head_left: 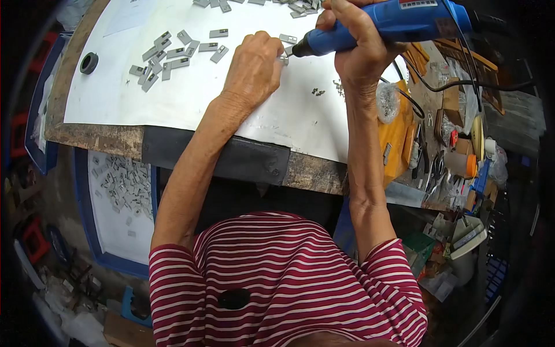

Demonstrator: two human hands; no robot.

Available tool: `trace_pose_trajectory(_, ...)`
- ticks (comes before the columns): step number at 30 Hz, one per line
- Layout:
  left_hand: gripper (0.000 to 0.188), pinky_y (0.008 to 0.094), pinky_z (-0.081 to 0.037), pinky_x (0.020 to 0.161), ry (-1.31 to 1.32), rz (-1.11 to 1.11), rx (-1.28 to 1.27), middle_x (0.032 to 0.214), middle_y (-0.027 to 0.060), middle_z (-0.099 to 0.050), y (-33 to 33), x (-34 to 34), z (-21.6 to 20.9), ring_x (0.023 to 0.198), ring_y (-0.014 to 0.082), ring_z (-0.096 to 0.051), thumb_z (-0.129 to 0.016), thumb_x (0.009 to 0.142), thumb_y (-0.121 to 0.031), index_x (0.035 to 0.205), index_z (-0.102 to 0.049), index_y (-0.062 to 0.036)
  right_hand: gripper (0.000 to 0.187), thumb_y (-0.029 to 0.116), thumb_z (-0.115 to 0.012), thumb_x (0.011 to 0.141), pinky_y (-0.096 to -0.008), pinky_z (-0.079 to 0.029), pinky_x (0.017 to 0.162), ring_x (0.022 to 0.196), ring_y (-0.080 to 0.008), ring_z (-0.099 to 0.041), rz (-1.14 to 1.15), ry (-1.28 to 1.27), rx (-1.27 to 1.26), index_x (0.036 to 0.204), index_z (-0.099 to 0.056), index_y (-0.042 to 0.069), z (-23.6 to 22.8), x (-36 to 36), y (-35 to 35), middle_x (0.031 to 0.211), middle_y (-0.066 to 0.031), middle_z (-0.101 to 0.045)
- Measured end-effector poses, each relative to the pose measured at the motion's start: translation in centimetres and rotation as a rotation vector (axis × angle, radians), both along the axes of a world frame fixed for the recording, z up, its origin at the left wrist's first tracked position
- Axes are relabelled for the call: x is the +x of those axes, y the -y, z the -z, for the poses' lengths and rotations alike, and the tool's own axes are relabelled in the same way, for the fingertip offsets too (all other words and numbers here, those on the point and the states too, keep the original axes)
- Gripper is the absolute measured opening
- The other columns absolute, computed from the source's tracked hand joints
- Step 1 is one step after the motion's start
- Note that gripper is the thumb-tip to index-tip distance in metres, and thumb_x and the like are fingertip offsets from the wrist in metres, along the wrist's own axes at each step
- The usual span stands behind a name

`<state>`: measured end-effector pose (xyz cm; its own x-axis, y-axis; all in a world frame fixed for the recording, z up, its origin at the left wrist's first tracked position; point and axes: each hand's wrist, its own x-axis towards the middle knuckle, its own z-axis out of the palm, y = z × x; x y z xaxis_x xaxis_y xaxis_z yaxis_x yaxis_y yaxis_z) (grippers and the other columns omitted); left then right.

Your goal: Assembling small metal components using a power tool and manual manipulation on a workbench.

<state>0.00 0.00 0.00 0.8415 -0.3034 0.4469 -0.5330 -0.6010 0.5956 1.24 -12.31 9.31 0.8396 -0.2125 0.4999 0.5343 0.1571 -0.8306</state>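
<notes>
Head view: blue tray below the surface, many small grey pieces inside; orange-lidded jar at right; left grip pinching grey block on the surface; right grip wrapped round blue power tool, tip at block.

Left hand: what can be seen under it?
A small gray piece shows partly at the fingertips of the left hand, by the tip of the blue power tool. Whatever lies beneath the palm and curled fingers is covered.

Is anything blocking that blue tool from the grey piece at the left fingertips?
Nothing visible: the blue tool, in the right hand, has its tip at the grey piece by the left hand.
</notes>
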Motion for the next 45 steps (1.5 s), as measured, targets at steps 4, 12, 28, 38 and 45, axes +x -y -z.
trace_pose_trajectory(4,0.012,0.0354,-0.043,0.072,-0.024,0.002,0.004,0.082,0.0123,-0.052,-0.1,0.0,0.0,0.078,0.0256,-0.052,-0.059,0.075,-0.001,0.085,-0.056,0.0013,0.009,0.001,-0.058,0.070,-0.0267,-0.047,0.049,0.047,-0.0149,-0.054,-0.428,0.355,0.384,0.077,-0.052,0.000,1.4,1.4,0.0,0.063,-0.0076,-0.056)
trace_pose_trajectory(12,0.011,0.0355,-0.045,0.069,-0.072,-0.010,-0.001,0.079,0.0121,-0.053,-0.1,0.0,-0.1,0.074,0.0254,-0.055,-0.060,0.074,-0.002,0.084,-0.057,0.0017,0.009,0.002,-0.058,0.070,-0.0265,-0.047,0.049,0.048,-0.0148,-0.055,-0.436,0.374,0.370,0.077,-0.052,0.000,1.7,1.7,-0.2,0.063,-0.0078,-0.056)
trace_pose_trajectory(28,0.011,0.0358,-0.045,0.070,-0.094,-0.023,0.002,0.080,0.0128,-0.055,-0.1,0.0,-0.2,0.076,0.0262,-0.056,-0.060,0.075,-0.002,0.085,-0.058,0.0016,0.012,0.004,-0.059,0.069,-0.0271,-0.048,0.050,0.049,-0.0145,-0.054,-0.243,0.205,0.138,0.078,-0.053,-0.001,0.3,-0.2,-0.6,0.063,-0.0083,-0.056)
trace_pose_trajectory(38,0.015,0.0314,-0.049,0.069,-0.239,-0.076,-0.091,0.081,0.0125,-0.060,0.4,0.1,-0.7,0.073,0.0243,-0.060,-0.063,0.071,0.004,0.085,-0.060,0.0012,0.017,0.004,-0.065,0.067,-0.0268,-0.049,0.049,0.050,-0.0143,-0.057,-0.100,0.038,-0.154,0.080,-0.054,0.000,-0.7,-0.3,-1.0,0.063,-0.0071,-0.058)
trace_pose_trajectory(45,0.018,0.0353,-0.052,0.069,-0.258,-0.044,-0.120,0.082,0.0193,-0.060,-0.1,0.2,-0.8,0.074,0.0306,-0.062,-0.060,0.076,0.000,0.093,-0.065,0.0008,0.019,0.008,-0.069,0.064,-0.0267,-0.050,0.052,0.054,-0.0133,-0.058,-0.338,0.235,-0.119,0.078,-0.058,0.001,-0.3,1.7,-1.9,0.066,-0.0063,-0.060)
